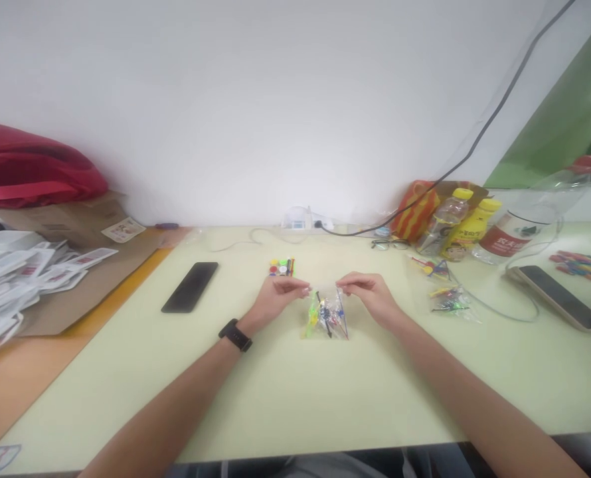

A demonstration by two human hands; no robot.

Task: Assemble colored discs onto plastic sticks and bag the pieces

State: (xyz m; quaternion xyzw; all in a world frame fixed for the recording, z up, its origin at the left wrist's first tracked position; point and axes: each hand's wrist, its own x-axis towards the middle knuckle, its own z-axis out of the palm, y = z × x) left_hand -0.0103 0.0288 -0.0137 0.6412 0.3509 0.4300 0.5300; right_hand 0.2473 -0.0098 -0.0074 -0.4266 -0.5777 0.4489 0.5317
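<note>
A small clear plastic bag with several colourful little parts inside hangs between my two hands, just above the pale green table. My left hand, with a black watch on its wrist, pinches the bag's top left corner. My right hand pinches the top right corner. Both hands have their fingers pressed together on the bag's upper edge. Just behind the bag lies a small set of colourful round pieces and sticks.
A black phone lies at the left, a second phone at the right. More small bags of parts lie right of my hands. Bottles stand at the back right, glasses beside them. Stacked white packets fill the left edge.
</note>
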